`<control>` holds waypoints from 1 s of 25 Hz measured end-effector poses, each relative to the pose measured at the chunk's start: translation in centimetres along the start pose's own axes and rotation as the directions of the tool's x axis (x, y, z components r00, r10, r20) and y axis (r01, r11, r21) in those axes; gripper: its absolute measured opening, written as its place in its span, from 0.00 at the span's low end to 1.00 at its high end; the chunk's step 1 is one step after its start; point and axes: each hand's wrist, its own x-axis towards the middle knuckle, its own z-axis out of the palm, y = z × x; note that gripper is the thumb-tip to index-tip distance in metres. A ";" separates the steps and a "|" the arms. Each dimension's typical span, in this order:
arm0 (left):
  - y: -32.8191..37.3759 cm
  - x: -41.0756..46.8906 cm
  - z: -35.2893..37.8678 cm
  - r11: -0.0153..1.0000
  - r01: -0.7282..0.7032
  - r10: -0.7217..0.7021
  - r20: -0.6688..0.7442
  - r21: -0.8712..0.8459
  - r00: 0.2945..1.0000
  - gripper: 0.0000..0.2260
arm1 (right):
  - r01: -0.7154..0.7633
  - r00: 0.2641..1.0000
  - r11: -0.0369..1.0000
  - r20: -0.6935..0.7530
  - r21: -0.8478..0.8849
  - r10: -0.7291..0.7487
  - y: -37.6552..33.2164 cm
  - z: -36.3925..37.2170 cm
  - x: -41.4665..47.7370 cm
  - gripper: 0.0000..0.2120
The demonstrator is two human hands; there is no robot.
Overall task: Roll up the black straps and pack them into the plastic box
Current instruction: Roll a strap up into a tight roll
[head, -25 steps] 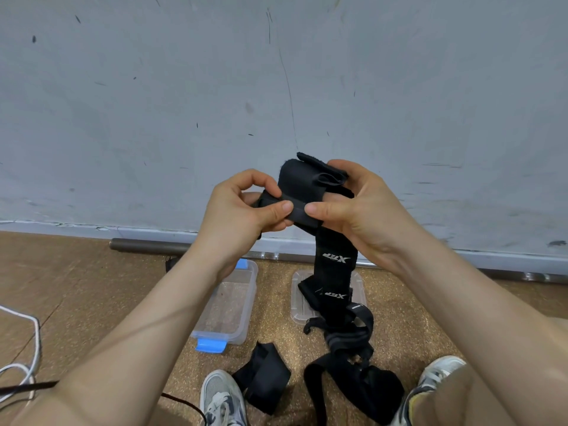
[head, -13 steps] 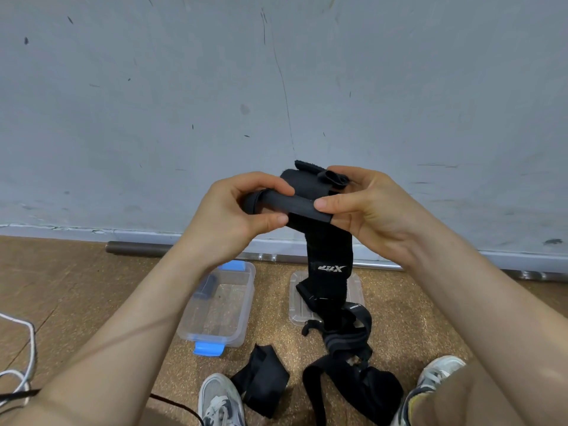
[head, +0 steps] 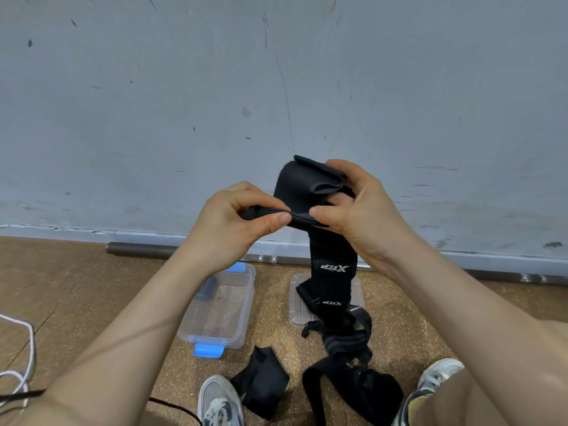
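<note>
A scuffed, scratched pale grey wall [head: 153,103] is seen across 12 o'clock, met below by a brown speckled floor [head: 61,287]. A dark metal rod [head: 138,249] is laid along the foot of the wall, from 9 towards 3 o'clock. A white cable [head: 29,348] is looped at 8 o'clock, crossed by a thin black cable [head: 21,395]. Grey sneakers are placed at 6 [head: 219,401] and 5 o'clock [head: 436,376]

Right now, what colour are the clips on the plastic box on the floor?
Blue: the clips on the clear plastic box show best in the head view.
</note>
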 end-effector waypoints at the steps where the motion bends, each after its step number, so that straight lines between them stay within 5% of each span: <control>1: -0.1 0.0 0.1 0.999 0.027 -0.027 -0.003 -0.037 1.000 0.06 | -0.001 1.000 1.000 0.000 0.005 0.001 0.1 0.1 0.0 0.35; 10: 0.0 0.2 1.0 0.914 0.275 -0.281 0.023 -0.300 0.959 0.06 | 0.019 1.000 0.999 -0.023 -0.030 -0.020 0.3 0.0 0.1 0.36; 18: 0.5 0.5 1.8 0.830 0.318 -0.371 -0.029 -0.458 0.928 0.07 | 0.066 0.997 0.997 -0.027 -0.035 -0.067 0.3 -0.2 0.0 0.35; 25: 0.5 0.2 1.9 0.499 0.541 -0.534 0.252 -0.677 0.807 0.04 | 0.265 0.959 0.939 -0.046 -0.217 -0.281 1.0 1.0 -0.3 0.31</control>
